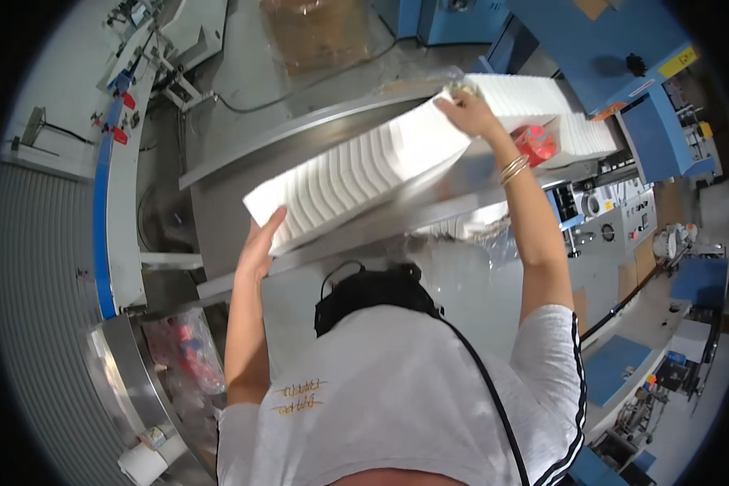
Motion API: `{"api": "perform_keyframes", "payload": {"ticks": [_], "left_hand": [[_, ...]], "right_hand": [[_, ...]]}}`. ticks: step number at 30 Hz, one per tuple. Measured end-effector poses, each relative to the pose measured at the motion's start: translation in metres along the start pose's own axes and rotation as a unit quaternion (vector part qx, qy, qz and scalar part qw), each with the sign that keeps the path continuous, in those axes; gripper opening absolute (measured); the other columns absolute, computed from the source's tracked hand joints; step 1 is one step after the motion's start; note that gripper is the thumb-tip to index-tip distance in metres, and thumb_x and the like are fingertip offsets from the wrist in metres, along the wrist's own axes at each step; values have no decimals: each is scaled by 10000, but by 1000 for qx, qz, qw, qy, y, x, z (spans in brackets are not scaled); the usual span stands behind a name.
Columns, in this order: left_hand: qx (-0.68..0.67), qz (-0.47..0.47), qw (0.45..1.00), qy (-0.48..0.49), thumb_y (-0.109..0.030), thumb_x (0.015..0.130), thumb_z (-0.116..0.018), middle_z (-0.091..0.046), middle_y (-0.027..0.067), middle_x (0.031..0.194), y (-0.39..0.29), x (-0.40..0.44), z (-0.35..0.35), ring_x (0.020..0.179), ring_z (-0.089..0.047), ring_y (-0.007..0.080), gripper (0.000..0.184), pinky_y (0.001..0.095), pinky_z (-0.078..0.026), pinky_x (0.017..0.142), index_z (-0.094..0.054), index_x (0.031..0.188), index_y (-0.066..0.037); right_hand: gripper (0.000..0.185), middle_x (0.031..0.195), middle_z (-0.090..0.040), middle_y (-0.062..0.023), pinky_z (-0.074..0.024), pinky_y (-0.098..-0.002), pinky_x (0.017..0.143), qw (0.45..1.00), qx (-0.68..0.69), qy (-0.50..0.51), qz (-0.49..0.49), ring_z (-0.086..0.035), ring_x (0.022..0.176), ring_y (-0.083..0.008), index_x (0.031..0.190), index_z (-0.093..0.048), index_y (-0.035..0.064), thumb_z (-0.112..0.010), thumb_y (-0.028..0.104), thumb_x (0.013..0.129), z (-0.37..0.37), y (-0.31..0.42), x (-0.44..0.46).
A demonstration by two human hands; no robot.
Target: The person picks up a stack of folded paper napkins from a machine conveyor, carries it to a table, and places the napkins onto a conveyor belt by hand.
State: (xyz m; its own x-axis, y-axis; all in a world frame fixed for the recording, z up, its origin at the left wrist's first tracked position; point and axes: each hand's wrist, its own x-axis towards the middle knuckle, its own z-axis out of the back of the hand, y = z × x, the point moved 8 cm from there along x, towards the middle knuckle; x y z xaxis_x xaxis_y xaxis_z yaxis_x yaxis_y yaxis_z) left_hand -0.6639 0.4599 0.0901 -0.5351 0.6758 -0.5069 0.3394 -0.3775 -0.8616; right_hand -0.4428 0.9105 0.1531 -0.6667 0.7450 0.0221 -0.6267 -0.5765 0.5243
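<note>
A long stack of thin white pieces, like paper packed face to face [348, 174], is held between my two hands above a metal tray [227, 206]. My left hand [261, 243] grips its near left end, the thumb pressed on top. At the far right end, my right hand [468, 112] holds the stack with the fingers over its edge. A second row of similar white pieces [526, 95] lies beyond my right hand. Next to my right forearm is a red object [535, 144], its kind not clear.
Blue machinery [607, 49] stands at the upper right, with a control panel [636, 223] below it. A cardboard box [316, 32] covered in plastic is on the floor ahead. At the left is a blue-edged machine [103, 202]; a plastic bag with red contents [188, 348] sits lower left.
</note>
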Motion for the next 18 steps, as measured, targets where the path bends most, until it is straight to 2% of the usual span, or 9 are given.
{"api": "perform_keyframes", "payload": {"ticks": [3,7,8,10,12,13,15,16,18], "left_hand": [[0,-8,1000,8,-476,829,-712,-240,137,1568,-4,0,-2,1457,-164,296,1016,462,-80,1160,-107,1539,-73],[6,-24,1000,9,-453,833,-720,-288,133,1541,-11,-6,1,1435,-221,283,971,450,-109,1157,-161,1525,-64],[6,-31,999,15,-454,830,-723,-287,133,1541,-13,-6,4,1432,-227,280,971,439,-114,1157,-167,1523,-62],[20,-27,999,-11,-429,837,-725,-322,137,1522,-23,-15,14,1412,-268,268,929,398,-141,1154,-211,1509,-46],[8,-11,1000,-7,-389,857,-713,-358,137,1500,-19,-15,38,1397,-295,263,873,377,-161,1148,-238,1501,-40],[2,-3,1000,-4,-369,867,-707,-376,137,1489,-18,-13,55,1390,-308,260,845,366,-171,1145,-251,1497,-38],[4,3,1000,-6,-298,899,-684,-423,124,1453,-18,-13,88,1354,-369,250,764,332,-267,1107,-283,1478,0],[-5,11,1000,-5,-301,903,-679,-429,122,1449,-15,-13,105,1341,-387,243,753,330,-287,1098,-292,1471,8],[-28,25,999,-1,-304,910,-670,-444,118,1437,-13,-14,132,1312,-427,232,733,331,-327,1080,-308,1462,16]], "right_hand": [[879,1130,-645,-283,-474,-383,949,997,36,66,-24,-626,1085,-374,1295,-528,-81,-599,648,809,-14,-1,-5],[986,1212,-589,-328,-444,-375,995,992,31,98,-70,-579,1172,-381,1323,-460,-141,-612,667,779,-19,23,-31],[1042,1248,-554,-349,-421,-372,1024,984,65,132,-96,-541,1219,-393,1338,-419,-167,-620,681,766,-24,27,-39],[933,1056,-630,-242,-485,-348,850,991,39,99,-75,-607,1008,-294,1249,-487,-142,-649,651,784,-29,39,-48],[977,915,-651,-182,-520,-322,703,994,13,82,-75,-631,866,-240,1252,-446,-166,-685,650,772,-34,57,-65],[994,881,-635,-155,-508,-304,667,987,36,126,-93,-615,820,-214,1256,-436,-167,-688,660,765,-37,72,-75],[1029,813,-603,-101,-484,-268,594,966,82,208,-130,-584,727,-163,1265,-414,-168,-693,679,751,-45,93,-93],[726,607,-486,-21,-366,-275,420,963,175,188,-85,-436,478,-114,853,-549,24,-630,739,757,-54,99,-96],[697,560,-422,25,-316,-251,403,910,302,263,-104,-347,441,-71,803,-525,61,-626,749,755,-80,98,-99]]}}
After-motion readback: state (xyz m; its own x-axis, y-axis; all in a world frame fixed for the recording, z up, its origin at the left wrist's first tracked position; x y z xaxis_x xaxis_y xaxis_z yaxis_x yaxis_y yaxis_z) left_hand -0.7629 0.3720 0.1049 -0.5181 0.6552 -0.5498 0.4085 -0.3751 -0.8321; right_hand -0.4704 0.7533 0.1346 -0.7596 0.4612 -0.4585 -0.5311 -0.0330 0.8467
